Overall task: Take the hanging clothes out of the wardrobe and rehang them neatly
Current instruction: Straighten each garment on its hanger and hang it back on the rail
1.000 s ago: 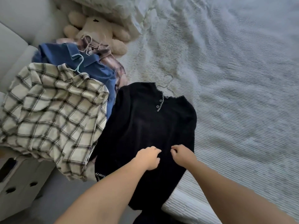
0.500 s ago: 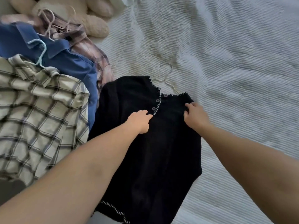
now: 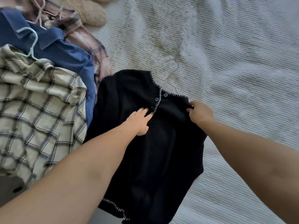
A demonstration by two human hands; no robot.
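A black knit top (image 3: pixel 145 143) lies flat on the bed (image 3: pixel 234 62), a wire hanger (image 3: pixel 173 73) projecting from its neckline. The left hand (image 3: pixel 139 122) rests on the chest just below the button placket, fingers extended and holding nothing. The right hand (image 3: pixel 199 113) pinches a fold of knit at the shoulder beside the neckline. Left of the top lie a plaid shirt (image 3: pixel 37 110) and a blue shirt (image 3: pixel 64 52), both on hangers. Likely risk: tugging one shoulder could slip the top off its hanger or stretch the knit.

bed (image 3: pixel 234 70) | black top (image 3: pixel 153 151), shirt pile (image 3: pixel 40 102), plush toy (image 3: pixel 90 12)
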